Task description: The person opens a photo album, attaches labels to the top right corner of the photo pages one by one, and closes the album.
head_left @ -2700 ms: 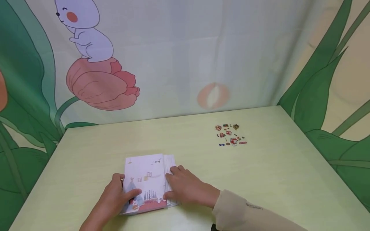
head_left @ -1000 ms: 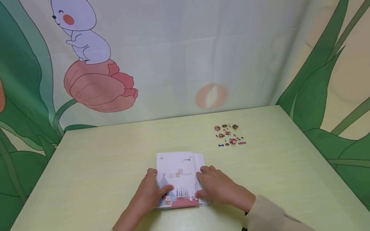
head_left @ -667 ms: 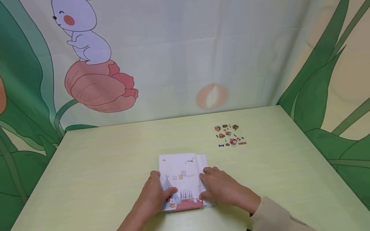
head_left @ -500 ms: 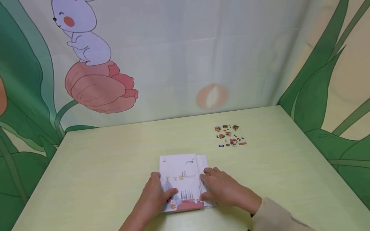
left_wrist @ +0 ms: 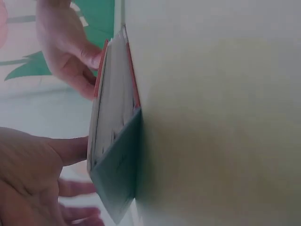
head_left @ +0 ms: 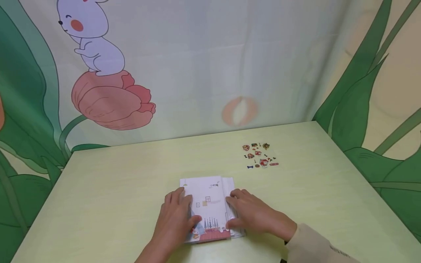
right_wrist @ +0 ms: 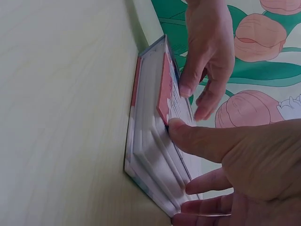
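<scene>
A thick hardcover book (head_left: 210, 190) lies closed on the table, its white cover printed with a blue tent, trees and a red band. My left hand (head_left: 173, 219) rests over the cover's left side, thumb on the front and fingers fairly straight. In the left wrist view, the teal spine (left_wrist: 117, 165) stands below that hand's thumb. At the opposite edge my right hand (head_left: 251, 212) grips the book, thumb tip on the cover's border. Its other fingers touch the side of the white pages (right_wrist: 160, 155) in the right wrist view.
Several small stickers (head_left: 258, 153) lie spread out behind the book, to its right. The pale wood-grain table (head_left: 115, 190) ends at a printed curtain (head_left: 190, 73) with a white animal on a pink flower. Green leaves (head_left: 355, 95) decorate the curtain's right side.
Both hands have shifted the book to the right since the earliest frame. Most recently the left hand has slid up and inward over the cover, its fingers extending; the right hand stays put.
</scene>
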The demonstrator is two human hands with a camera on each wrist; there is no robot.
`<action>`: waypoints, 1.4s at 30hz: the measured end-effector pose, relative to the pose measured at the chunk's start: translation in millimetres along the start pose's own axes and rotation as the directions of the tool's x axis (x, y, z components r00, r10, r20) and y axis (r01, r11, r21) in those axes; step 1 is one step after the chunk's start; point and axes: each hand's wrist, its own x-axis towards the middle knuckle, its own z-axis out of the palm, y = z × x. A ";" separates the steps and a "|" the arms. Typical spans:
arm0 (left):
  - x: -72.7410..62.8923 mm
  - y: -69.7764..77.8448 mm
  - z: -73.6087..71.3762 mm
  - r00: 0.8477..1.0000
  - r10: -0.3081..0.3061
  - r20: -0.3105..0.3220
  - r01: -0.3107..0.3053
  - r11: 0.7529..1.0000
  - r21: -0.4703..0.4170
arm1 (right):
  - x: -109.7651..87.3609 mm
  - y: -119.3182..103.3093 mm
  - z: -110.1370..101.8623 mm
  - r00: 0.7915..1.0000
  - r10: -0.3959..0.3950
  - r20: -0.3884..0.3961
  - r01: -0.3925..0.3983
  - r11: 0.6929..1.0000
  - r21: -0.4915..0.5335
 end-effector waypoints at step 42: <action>-14.2 21.1 5.8 0.958 0.111 0.266 -0.085 0.991 -0.106 | 17.7 26.8 -3.2 0.991 -0.127 -0.046 0.134 0.971 0.199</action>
